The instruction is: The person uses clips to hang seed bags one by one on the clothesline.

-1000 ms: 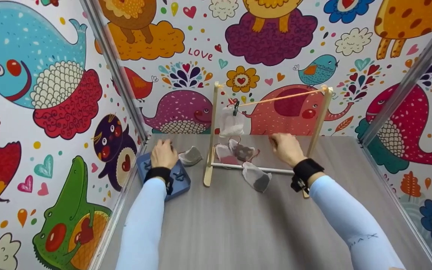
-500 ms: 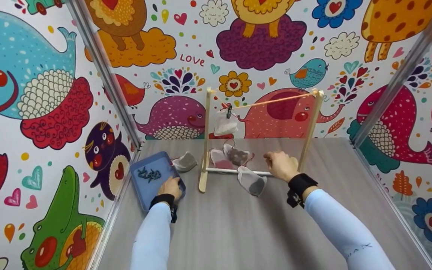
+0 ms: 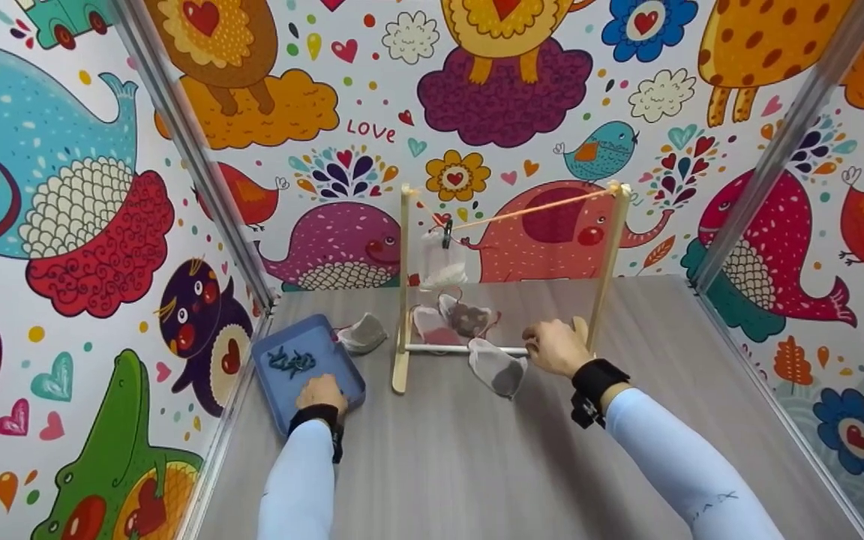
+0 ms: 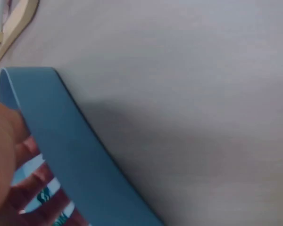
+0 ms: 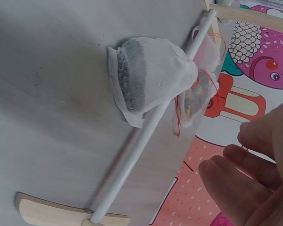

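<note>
White mesh pouch with dark filling point(image 3: 499, 369), lying on grey bench point(image 3: 432, 465) and over slim white rod point(image 5: 127, 165); near it, right hand point(image 3: 558, 347) with fingers slightly spread and bent. Left hand point(image 3: 323, 394) inside blue rectangular tray point(image 4: 75, 141) of dark green clips point(image 3: 293, 362), fingers spread.

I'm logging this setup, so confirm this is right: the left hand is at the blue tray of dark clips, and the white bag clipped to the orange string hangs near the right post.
Wrong side: the white bag clipped to the orange string hangs near the left post, as the head view shows. The rest stands.
</note>
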Available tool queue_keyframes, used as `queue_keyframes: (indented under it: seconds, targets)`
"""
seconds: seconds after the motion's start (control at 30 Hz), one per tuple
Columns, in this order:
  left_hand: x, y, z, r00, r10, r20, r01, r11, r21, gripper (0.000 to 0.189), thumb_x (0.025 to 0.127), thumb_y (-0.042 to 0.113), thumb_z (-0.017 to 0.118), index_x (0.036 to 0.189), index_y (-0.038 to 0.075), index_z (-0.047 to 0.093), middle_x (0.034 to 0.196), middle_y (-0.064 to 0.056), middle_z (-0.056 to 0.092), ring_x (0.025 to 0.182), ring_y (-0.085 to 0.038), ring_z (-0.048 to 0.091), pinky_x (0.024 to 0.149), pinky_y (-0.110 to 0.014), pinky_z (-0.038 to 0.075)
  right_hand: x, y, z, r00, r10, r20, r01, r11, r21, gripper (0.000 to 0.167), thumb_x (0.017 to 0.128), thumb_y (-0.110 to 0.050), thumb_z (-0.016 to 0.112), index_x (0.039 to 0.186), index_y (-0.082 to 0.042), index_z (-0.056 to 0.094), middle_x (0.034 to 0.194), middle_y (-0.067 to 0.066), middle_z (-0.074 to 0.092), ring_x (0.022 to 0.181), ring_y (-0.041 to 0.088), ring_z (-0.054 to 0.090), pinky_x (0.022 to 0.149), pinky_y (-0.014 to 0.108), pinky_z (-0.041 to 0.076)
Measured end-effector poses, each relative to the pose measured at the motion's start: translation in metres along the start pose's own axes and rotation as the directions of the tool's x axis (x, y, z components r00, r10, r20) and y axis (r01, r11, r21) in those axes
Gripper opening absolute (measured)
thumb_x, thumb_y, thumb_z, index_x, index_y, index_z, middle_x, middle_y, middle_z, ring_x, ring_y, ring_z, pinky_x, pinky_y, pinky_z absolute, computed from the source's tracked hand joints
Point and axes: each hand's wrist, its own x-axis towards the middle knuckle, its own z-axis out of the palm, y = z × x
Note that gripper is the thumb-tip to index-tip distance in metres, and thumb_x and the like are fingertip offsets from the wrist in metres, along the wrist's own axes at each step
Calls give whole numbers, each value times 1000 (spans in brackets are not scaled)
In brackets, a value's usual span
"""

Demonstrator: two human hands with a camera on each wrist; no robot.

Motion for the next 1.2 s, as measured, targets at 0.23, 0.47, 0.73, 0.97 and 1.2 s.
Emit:
queue_keyframes:
  seconds: [0.23,0.47,0.73,0.97,1.2]
  targets:
    - [-5,-9,0,989,-145,-19,143,987,-68,50,94,30,90,124,-8,76,123,-32,79,106,-47,80,91,-62,66,-3,5,8,998,-55,-1,55,996,70,19,91,-5,76,106,3,84,102,19,86,93,40,82,85,59,66]
    - [-13,-3,-5,984,-173,-41,168,980,-105,47,97,27,87,125,-9,74,123,-32,79,109,-47,79,94,-60,65,-3,5,12,998,-51,21,49,995,89,11,90,-5,80,99,-2,86,92,13,85,80,29,76,75,51,64]
    - [-5,-6,-5,978,-82,-194,63,993,-103,29,107,18,66,109,-8,80,113,-39,78,100,-56,79,84,-68,65,-1,0,8,997,-54,54,50,996,75,14,92,-9,80,101,0,85,89,13,84,79,29,76,73,51,63]
    - [1,20,-17,927,150,-345,-181,982,-58,23,104,16,73,98,-4,81,102,-33,81,94,-56,79,80,-68,63,0,-5,4,997,-52,65,46,994,97,14,95,-9,79,103,0,85,94,15,85,84,29,79,78,52,67]
    - [-5,89,-34,770,386,-509,-487,870,-78,16,95,9,80,82,1,80,81,-19,81,76,-42,79,70,-59,62,1,-15,2,994,-114,1,113,986,120,18,96,-12,79,109,0,85,99,17,86,89,33,83,81,54,68]
